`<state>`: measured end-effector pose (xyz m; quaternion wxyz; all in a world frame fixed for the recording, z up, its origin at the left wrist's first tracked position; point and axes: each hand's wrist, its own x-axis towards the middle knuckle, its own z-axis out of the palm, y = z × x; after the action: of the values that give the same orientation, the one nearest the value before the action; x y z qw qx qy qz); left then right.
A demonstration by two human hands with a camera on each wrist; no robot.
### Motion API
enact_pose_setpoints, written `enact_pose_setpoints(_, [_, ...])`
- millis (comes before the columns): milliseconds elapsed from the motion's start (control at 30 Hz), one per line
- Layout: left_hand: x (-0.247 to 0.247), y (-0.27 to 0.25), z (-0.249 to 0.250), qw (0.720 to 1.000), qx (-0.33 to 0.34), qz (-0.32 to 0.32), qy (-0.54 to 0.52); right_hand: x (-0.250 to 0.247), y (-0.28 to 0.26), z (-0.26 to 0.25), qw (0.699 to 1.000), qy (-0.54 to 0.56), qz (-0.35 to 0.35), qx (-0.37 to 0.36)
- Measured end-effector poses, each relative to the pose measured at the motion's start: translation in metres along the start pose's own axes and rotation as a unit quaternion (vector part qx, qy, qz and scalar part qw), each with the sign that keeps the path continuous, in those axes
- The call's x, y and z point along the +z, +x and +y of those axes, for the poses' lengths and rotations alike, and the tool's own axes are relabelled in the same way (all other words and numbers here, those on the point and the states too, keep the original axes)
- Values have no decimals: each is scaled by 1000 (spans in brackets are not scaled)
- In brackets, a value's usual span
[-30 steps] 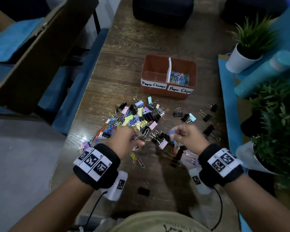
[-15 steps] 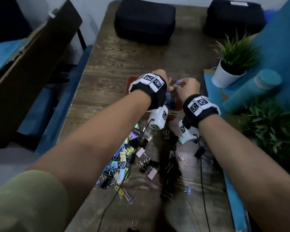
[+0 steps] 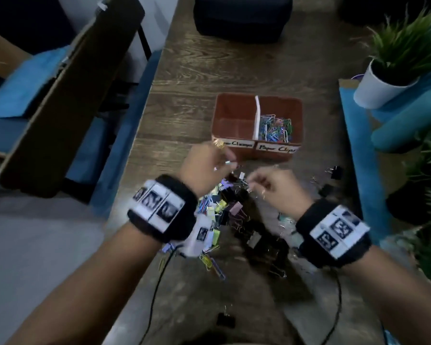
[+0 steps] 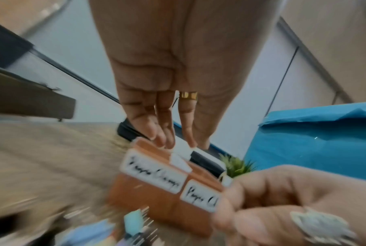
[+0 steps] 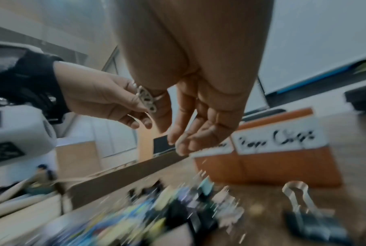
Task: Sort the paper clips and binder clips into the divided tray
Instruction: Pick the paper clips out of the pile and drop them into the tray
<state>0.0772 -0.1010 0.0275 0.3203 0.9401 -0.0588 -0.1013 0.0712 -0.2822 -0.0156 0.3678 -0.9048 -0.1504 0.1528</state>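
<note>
The orange divided tray stands mid-table with a white divider. Its left half, labelled Paper Clamps, looks bare; the right half holds coloured paper clips. A mixed pile of clips lies in front of it. Both hands hover over the pile's far end, just short of the tray front. My left hand has straight fingers and holds nothing I can see. My right hand hangs with loosely bent fingers, also empty. The views are motion-blurred.
Black binder clips lie apart from the pile, one near me and others right of it. At the right stand a potted plant and a teal mat. A black case sits at the far end. Wrist cables trail over the table.
Half a second ago both hands were over the tray's paper clip side. They have since pulled back towards me and now hover over the pile, empty.
</note>
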Motion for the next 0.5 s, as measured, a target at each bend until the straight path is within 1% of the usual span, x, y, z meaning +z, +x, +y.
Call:
enact_pose_setpoints(33, [4, -26, -14, 999, -39, -5, 15, 18, -13, -4, 998, -15, -64, -15])
enact_pose_setpoints(100, [13, -72, -43, 989, -124, -28, 70, 49, -37, -13, 980, -61, -183, -49])
enact_pose_setpoints(133, [20, -94, -58, 983, -155, -28, 99, 63, -47, -17, 968, -88, -224, -67])
enact_pose_setpoints(167, [28, -113, -70, 976, -181, -25, 121, 76, -56, -20, 959, -114, -248, -79])
enact_pose_setpoints(200, [36, -129, -79, 970, -200, -27, 132, 87, -63, -25, 953, -143, -254, -86])
enact_pose_setpoints(233, [45, -143, -85, 966, -214, -35, 140, 97, -67, -29, 952, -169, -240, -91])
enact_pose_setpoints(300, [61, -160, -89, 961, -224, -51, 153, 109, -67, -35, 957, -205, -184, -91])
enact_pose_setpoints(367, [75, -164, -89, 965, -223, -37, 131, 119, -59, -37, 955, -240, -142, -98])
enact_pose_setpoints(433, [85, -160, -88, 966, -223, -31, 127, 124, -50, -34, 945, -274, -144, -102])
enact_pose_setpoints(500, [91, -156, -87, 962, -230, -52, 141, 125, -45, -30, 939, -288, -163, -88])
